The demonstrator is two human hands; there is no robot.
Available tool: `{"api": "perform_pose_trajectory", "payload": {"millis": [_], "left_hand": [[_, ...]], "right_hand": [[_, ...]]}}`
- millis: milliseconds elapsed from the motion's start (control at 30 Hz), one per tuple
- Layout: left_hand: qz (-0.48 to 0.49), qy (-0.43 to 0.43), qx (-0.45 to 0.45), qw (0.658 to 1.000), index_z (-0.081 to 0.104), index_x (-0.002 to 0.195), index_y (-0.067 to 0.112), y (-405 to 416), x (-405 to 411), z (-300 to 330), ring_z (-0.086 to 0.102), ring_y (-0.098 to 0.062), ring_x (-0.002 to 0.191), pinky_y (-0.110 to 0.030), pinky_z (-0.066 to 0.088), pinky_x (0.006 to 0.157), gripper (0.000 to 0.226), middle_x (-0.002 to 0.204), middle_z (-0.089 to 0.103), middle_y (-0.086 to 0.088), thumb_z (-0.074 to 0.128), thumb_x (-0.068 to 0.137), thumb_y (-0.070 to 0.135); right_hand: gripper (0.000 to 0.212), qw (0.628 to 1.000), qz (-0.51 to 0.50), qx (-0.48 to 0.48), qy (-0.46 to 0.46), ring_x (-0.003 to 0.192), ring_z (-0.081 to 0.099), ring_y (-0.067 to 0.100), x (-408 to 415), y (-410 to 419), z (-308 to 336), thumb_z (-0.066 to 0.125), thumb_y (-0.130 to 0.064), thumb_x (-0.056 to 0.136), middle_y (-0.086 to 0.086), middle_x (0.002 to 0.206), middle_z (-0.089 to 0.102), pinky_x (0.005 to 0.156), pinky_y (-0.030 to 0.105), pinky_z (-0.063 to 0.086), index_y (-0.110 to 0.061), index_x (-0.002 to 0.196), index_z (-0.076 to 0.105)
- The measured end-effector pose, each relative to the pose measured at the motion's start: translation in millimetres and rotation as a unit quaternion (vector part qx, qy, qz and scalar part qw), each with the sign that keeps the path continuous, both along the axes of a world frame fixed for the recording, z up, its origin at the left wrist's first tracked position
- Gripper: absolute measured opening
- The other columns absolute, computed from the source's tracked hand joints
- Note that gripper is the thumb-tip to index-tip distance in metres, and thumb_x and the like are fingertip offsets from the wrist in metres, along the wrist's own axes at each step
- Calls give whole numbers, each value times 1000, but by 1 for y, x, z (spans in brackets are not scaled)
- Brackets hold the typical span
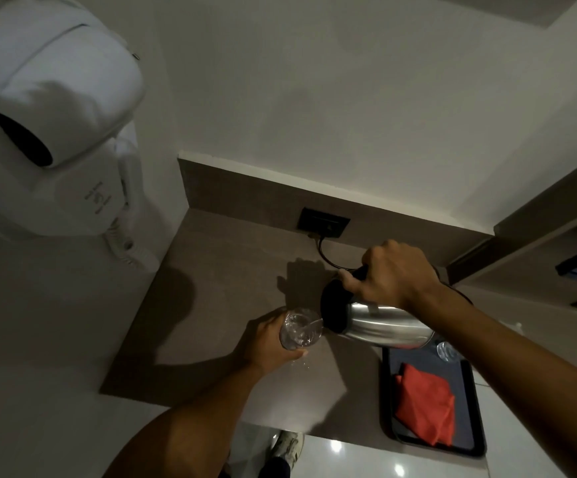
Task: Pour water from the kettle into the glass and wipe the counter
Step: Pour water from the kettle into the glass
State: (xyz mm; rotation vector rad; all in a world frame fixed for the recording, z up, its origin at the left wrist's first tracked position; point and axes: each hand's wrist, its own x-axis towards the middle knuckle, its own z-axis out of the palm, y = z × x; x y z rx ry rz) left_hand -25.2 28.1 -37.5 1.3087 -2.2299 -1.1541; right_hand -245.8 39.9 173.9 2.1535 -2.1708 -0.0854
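Observation:
A steel kettle (380, 324) with a black lid and handle is tipped to the left above the brown counter (211, 288). My right hand (390, 274) grips its handle. Water runs from the spout into a clear glass (299, 329), which my left hand (270, 343) holds tilted just above the counter. A few drops of water lie on the counter under the glass. A folded red cloth (425, 412) rests on a dark tray (387, 401) at the right.
A second clear glass (447, 350) stands at the tray's far end, behind the kettle. A black wall socket (323, 222) with a cord sits at the counter's back. A white wall-mounted hair dryer (56, 132) hangs at the left. My shoe (289, 446) shows below the counter's edge.

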Motion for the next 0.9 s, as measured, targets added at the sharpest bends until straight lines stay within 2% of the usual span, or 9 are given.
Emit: {"api": "perform_pose_trajectory", "payload": {"millis": [233, 600, 767, 900], "left_hand": [[-7, -1, 5, 1000, 55, 131, 28, 0, 0, 0, 61, -8, 116, -28, 56, 95, 86, 127, 66, 8, 87, 57, 54], [-5, 1, 12, 1000, 54, 132, 30, 0, 0, 1, 62, -6, 114, -27, 56, 93, 86, 127, 66, 10, 86, 56, 55], [3, 5, 23, 1000, 57, 130, 28, 0, -1, 2, 62, -5, 111, -19, 53, 93, 84, 125, 67, 10, 88, 56, 53], [-5, -2, 16, 1000, 57, 130, 29, -1, 0, 2, 63, -4, 110, -22, 56, 92, 85, 124, 68, 11, 87, 55, 56]], "right_hand": [[62, 1000, 9, 14, -5, 32, 28, 11, 2, -2, 2, 34, -70, 82, -8, 38, 31, 41, 17, 21, -21, 44, 36], [62, 1000, -1, 28, -9, 33, 30, 11, 5, -3, 4, 43, -67, 85, -7, 39, 32, 40, 19, 23, -20, 45, 35], [61, 999, -1, 32, -12, 33, 30, 11, 7, -6, 3, 43, -66, 85, -7, 39, 33, 41, 18, 22, -20, 45, 35], [62, 999, -4, 35, -16, 32, 30, 11, 8, -8, 2, 40, -68, 84, -7, 39, 33, 41, 18, 22, -20, 45, 35]]}}
